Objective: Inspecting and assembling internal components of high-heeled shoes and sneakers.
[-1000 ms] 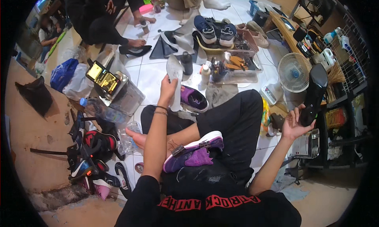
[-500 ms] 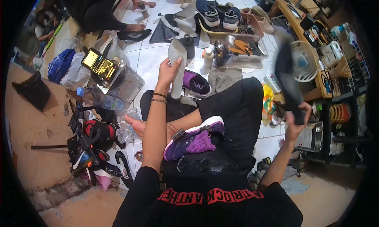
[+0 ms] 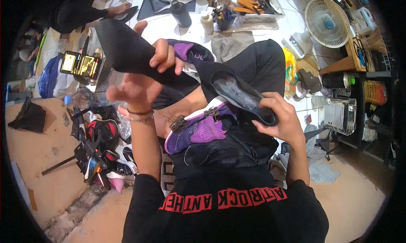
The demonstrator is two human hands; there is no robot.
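My left hand (image 3: 146, 90), slightly blurred, has its fingers around a flat black insole (image 3: 122, 48) raised over my lap at the left. In my right hand (image 3: 284, 116) is a black moulded insole (image 3: 237, 91), gripped at its cupped heel, with the hollow, worn-looking face up. Below them a purple and navy shoe (image 3: 205, 131) lies on my lap, binder clips (image 3: 179, 124) clamped along its sole edge. Another purple and navy shoe (image 3: 192, 51) rests on the floor past my legs, partly hidden behind my left fingers.
A dark bottle (image 3: 181, 14), a white bottle (image 3: 207, 22) and a clear tool tray (image 3: 258, 21) stand ahead. A fan (image 3: 326, 23) is at the right. Several shoes (image 3: 103, 133) are piled at the left. Another person's foot (image 3: 118, 9) shows at the far left.
My right hand has brought the black moulded insole inward over my lap. My left hand has moved left and nearer; its insole showed a pale grey face before and now shows black.
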